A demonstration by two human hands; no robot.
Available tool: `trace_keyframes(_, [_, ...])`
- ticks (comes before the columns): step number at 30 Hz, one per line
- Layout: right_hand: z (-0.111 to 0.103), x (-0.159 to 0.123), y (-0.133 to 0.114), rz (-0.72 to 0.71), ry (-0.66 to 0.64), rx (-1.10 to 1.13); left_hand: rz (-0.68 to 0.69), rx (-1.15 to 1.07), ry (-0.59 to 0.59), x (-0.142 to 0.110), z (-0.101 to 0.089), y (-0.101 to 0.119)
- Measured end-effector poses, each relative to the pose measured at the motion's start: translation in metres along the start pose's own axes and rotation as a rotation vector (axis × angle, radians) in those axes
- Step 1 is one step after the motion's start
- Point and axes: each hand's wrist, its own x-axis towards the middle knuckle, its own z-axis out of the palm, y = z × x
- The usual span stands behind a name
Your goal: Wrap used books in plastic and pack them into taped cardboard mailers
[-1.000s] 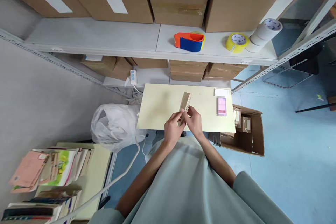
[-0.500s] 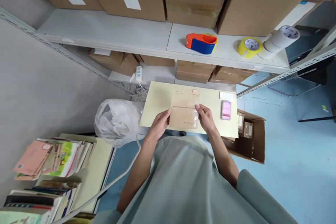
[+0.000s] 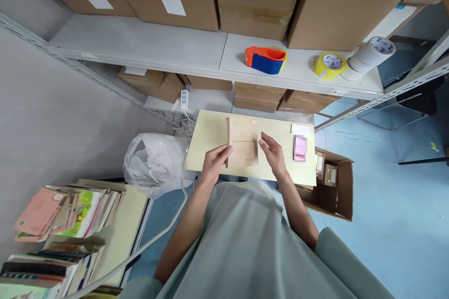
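Note:
My left hand (image 3: 213,162) grips the lower left corner of a thin tan booklet (image 3: 242,145) with printed text, held over a small pale yellow table (image 3: 206,138). The booklet's cover faces up. My right hand (image 3: 272,153) hovers just right of the booklet with its fingers apart, holding nothing. A pink card (image 3: 300,147) and a white slip (image 3: 300,130) lie on the table's right part.
An open cardboard box (image 3: 336,187) stands on the blue floor right of the table. A white plastic bag (image 3: 154,163) sits at its left, book stacks (image 3: 63,224) lower left. The shelf behind carries a tape dispenser (image 3: 264,58), tape rolls (image 3: 331,64) and cartons (image 3: 254,9).
The booklet went from edge-on between both hands to flat and face up. My right hand has since let go of its right edge; only the left hand holds it.

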Motion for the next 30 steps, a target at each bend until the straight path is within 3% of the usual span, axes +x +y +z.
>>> trace_keyframes(4, [0.011, -0.002, 0.000, 0.018, -0.113, -0.022, 0.139, 0.184, 0.116, 0.001, 0.014, -0.002])
trace_keyframes(8, [0.030, -0.013, -0.005, 0.007, -0.230, -0.005, 0.240, 0.295, 0.128, -0.007, 0.029, -0.009])
trace_keyframes(13, [0.049, -0.028, -0.014, -0.039, -0.168, 0.020, 0.332, 0.554, 0.193, -0.026, 0.047, -0.017])
trace_keyframes(16, [0.050, -0.026, -0.014, -0.073, -0.150, 0.038, 0.364, 0.532, 0.162, -0.030, 0.049, -0.021])
trace_keyframes(20, [0.039, -0.013, -0.012, -0.073, -0.131, 0.041, 0.320, 0.327, 0.040, -0.025, 0.036, -0.019])
trace_keyframes(27, [0.014, -0.013, -0.020, 0.072, -0.249, 0.149, 0.354, 0.167, 0.304, -0.006, -0.009, 0.003])
trace_keyframes(30, [0.008, -0.016, -0.018, 0.085, -0.291, 0.179, 0.216, 0.063, 0.248, -0.001, -0.024, 0.006])
